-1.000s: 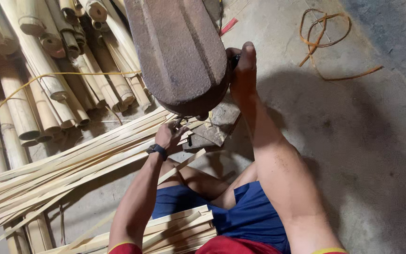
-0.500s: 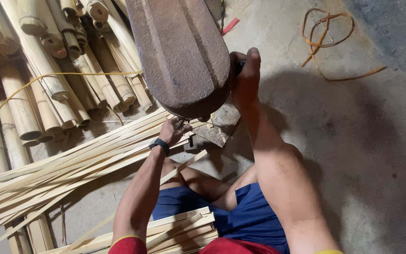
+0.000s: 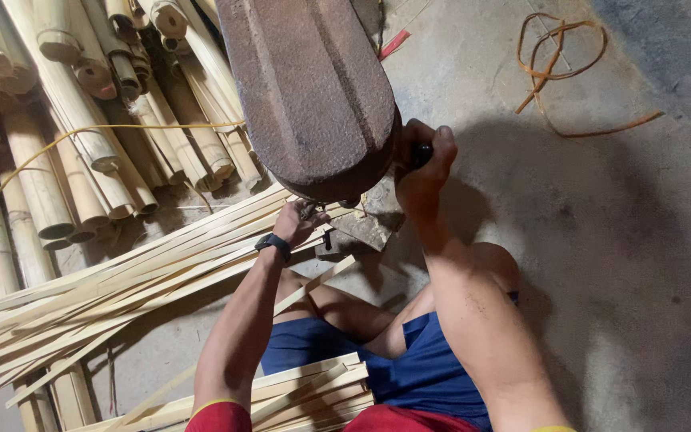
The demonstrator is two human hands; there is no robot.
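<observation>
A big rusty brown machine head (image 3: 309, 88) hangs over the work spot. My right hand (image 3: 421, 164) is closed around a dark handle (image 3: 420, 154) at its right side. Under the head, my left hand (image 3: 299, 224), with a black band on the wrist, rests its fingers on a thin bamboo strip (image 3: 313, 284) beside a small metal base (image 3: 353, 232). The spot where the strip meets the machine is hidden by the head. I sit on the floor with bent legs in blue shorts (image 3: 409, 372).
A loose pile of split bamboo strips (image 3: 113, 296) fans out to the left. Round bamboo poles (image 3: 81, 136) are stacked at the far left. A bundle of cut strips (image 3: 297, 396) lies by my lap. A tan cord (image 3: 557, 68) loops on the concrete floor (image 3: 625, 264).
My left hand has shifted slightly right and inward under the machine head. My right hand keeps its grip on the handle, raised a little.
</observation>
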